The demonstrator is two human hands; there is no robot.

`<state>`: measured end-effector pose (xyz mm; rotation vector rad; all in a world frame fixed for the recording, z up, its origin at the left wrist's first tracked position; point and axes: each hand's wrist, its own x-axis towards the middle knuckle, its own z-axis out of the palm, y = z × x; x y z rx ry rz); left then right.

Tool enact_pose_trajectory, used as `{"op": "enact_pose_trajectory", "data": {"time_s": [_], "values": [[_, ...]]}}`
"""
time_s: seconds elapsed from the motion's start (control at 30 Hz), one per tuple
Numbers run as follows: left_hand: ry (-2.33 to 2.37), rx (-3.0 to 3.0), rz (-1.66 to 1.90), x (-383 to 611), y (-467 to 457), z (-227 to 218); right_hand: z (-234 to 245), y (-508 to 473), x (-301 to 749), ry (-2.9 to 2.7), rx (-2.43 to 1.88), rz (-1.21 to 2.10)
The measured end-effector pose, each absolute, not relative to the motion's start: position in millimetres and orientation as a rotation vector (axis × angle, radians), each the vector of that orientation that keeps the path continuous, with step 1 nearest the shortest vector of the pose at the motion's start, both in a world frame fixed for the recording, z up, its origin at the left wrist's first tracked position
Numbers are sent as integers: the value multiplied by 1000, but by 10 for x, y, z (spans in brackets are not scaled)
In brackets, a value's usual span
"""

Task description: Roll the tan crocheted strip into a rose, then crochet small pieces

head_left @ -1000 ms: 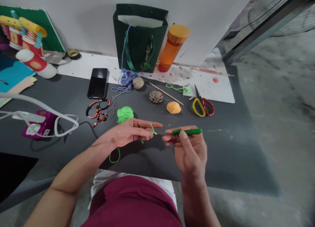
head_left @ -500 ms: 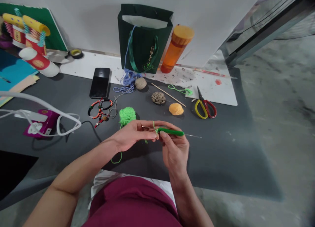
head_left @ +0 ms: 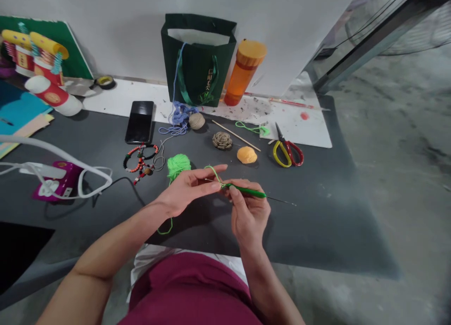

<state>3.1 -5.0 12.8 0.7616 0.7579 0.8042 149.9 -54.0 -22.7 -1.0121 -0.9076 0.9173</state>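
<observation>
My right hand (head_left: 248,212) is shut on a green-handled crochet hook (head_left: 243,190), with its thin metal shaft sticking out past the hand to the right. My left hand (head_left: 186,189) holds a strand of green yarn (head_left: 213,171) across its fingers, right next to the hook's left end. The strand also hangs in a loop (head_left: 165,230) below that hand and runs back toward a ball of green yarn (head_left: 179,168), which sits on the dark mat just beyond my left hand.
Beyond my hands lie an orange crocheted ball (head_left: 246,155), a tan coiled rose (head_left: 221,140), a twine ball (head_left: 196,121), yellow-and-red scissors (head_left: 287,152), a phone (head_left: 140,122), bead bracelets (head_left: 141,158), a dark green bag (head_left: 197,66) and an orange bottle (head_left: 244,71).
My right hand has moved left, closer to my left hand, and the hook now tilts down to the right. The yarn strand now arcs up over my left fingers.
</observation>
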Motion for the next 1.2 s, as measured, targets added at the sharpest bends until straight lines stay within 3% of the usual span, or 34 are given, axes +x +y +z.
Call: {"op": "enact_pose_trajectory", "data": {"time_s": [0.5, 0.67, 0.87, 1.07, 1.2], "values": [[861, 601, 1182, 217, -593, 56, -173, -778, 1522, -1302, -923, 609], [834, 618, 1202, 251, -679, 87, -159, -846, 1566, -1323, -941, 637], [776, 414, 1147, 283, -725, 100, -204, -886, 1506, -1376, -925, 389], [729, 273, 985, 231, -689, 81, -293, -891, 1355, -916, -930, 799], [760, 273, 957, 193, -669, 104, -302, -937, 1411, -883, -1055, 829]]}}
